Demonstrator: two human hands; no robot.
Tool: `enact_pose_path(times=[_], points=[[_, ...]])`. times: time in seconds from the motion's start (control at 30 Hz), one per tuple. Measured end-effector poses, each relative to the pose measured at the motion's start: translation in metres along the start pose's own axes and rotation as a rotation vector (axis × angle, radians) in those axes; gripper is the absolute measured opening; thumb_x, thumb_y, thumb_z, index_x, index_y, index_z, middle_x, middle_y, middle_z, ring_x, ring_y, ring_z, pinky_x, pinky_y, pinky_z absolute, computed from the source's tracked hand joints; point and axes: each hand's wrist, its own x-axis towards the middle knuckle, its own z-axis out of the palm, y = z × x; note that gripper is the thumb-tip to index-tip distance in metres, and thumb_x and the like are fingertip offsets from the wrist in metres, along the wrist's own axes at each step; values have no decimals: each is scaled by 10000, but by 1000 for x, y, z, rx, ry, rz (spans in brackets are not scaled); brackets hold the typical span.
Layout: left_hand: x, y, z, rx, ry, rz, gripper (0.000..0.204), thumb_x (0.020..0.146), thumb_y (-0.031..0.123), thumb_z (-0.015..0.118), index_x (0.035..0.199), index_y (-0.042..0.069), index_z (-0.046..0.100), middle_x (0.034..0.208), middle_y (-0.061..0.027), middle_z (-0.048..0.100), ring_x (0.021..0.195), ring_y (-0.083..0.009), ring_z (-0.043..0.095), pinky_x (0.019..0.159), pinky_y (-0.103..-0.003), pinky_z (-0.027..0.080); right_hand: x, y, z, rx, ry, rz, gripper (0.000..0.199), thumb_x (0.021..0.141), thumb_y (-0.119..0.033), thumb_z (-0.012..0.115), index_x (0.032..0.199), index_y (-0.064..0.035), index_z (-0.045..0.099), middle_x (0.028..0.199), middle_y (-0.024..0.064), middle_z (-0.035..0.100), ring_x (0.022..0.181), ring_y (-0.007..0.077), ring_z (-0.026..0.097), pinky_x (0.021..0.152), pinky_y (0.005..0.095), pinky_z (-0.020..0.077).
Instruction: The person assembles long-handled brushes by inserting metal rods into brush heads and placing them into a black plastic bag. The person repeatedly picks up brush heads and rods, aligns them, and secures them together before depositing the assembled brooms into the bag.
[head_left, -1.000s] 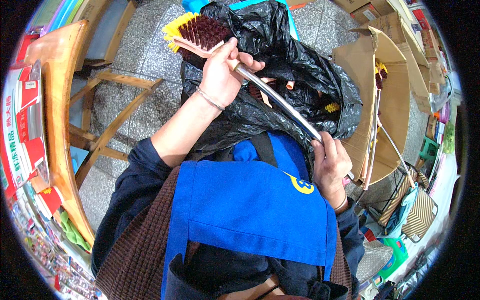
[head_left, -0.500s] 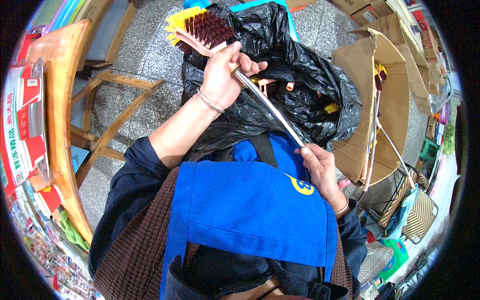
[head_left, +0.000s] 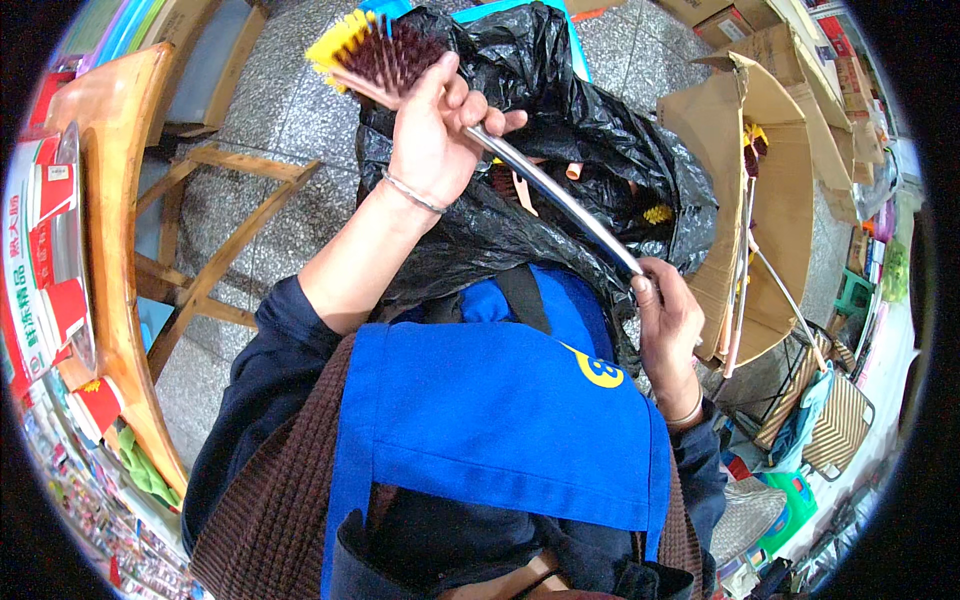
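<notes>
A long-handled brush (head_left: 555, 186) lies slantwise across my front, with dark maroon bristles, a yellow bristle edge and a pink plastic base. My left hand (head_left: 432, 145) is closed around its neck, just below the bristle head. At the lower end of the shiny metal handle, my right hand (head_left: 668, 318) grips it between thumb and fingers. Beneath lies a rumpled black plastic bag (head_left: 620, 130), its mouth open. Pink plastic parts (head_left: 523, 194) and a tuft of yellow bristles (head_left: 657, 214) show inside it; the rest is hidden in the folds.
To the right stands an open cardboard box (head_left: 785, 225) with similar long-handled brushes (head_left: 741, 270) upright in it. A wooden table (head_left: 112, 110) edges the left side, beside a wooden trestle frame (head_left: 245, 225). A striped folding seat (head_left: 838, 425) stands at the lower right.
My right hand has moved right, towards the handle's lower end. My left hand and the bristle head have shifted slightly up and left.
</notes>
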Motion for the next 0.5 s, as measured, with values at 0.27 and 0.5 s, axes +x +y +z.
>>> enact_pose_path(times=[0.27,0.5], points=[[6,-11,-12,-19,72,-69,340,957,292,479,673,105,477,590,-88,534,603,-257,583,774,-512,512,-13,11,-10,-462,170,-185,245,794,-196,678,1011,-99,620,755,76,582,677,257,551,620,371,436],[-1,-23,-19,-15,65,-22,280,933,211,496,680,102,449,639,-140,602,646,-274,614,780,-480,517,-21,12,-5,-303,117,-103,224,798,-262,708,906,-79,636,656,94,552,559,265,549,510,350,429]])
